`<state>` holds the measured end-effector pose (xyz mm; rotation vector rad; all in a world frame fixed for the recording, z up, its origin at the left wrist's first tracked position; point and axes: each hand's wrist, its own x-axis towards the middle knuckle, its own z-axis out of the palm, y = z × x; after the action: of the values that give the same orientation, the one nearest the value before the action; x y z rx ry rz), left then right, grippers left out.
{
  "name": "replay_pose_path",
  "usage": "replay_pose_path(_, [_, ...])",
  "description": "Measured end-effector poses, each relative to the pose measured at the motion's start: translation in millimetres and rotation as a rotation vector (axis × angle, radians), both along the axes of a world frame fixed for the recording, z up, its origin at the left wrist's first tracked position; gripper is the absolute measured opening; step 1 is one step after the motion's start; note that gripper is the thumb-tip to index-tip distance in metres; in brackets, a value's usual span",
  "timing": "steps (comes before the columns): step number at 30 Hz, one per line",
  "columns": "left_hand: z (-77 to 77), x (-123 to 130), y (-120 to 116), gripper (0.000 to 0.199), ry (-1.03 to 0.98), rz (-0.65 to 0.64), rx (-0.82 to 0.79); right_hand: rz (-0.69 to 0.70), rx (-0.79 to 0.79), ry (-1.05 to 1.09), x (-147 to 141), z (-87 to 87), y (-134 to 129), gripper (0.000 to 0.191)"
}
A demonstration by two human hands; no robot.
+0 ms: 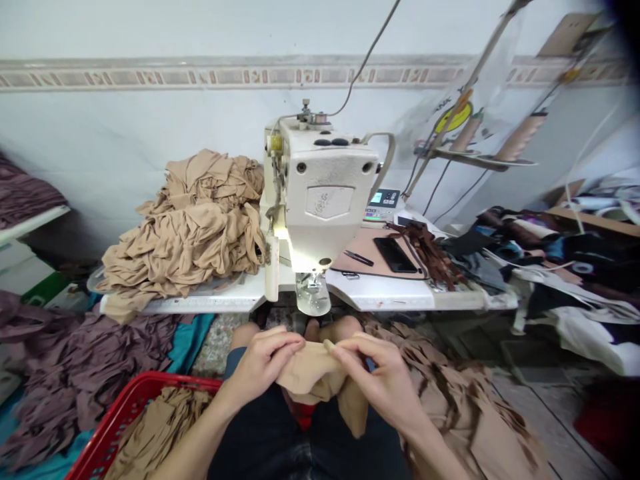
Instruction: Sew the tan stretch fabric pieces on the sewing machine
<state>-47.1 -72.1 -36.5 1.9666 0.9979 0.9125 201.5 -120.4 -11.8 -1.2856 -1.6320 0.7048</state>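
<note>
Head view: the left hand (263,368) and right hand (381,381) are close together, both pinching a tan fabric piece (313,377) above the lap. Fingers hide its edge, and a red thing (304,415) below it is hard to make out. A sewing machine (320,193) stands ahead.
</note>
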Motion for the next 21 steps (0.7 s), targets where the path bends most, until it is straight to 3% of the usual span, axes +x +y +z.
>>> replay_pose_path(5, [12.4, 9.3, 9.9, 0.031, -0.142, 0.061, -0.111, -0.068, 0.061, 0.032, -3.7, 14.7, 16.9, 0.035])
replay_pose_path(12, [22.1, 21.0, 29.8, 0.037, -0.231, 0.159, -0.287, -0.057, -0.24, 0.411, 1.7, 5.4, 49.5, 0.045])
replay_pose_path(18, [34.9, 27.8, 43.5, 0.026, -0.249, 0.291, -0.232, -0.096, -0.218, 0.499, 2.4, -2.8, 61.7, 0.045])
replay_pose_path(21, [33.3, 34.7, 52.4, 0.024, -0.319, 0.341, -0.161, -0.125, -0.199, 0.516, 3.2, -6.0, 69.3, 0.045])
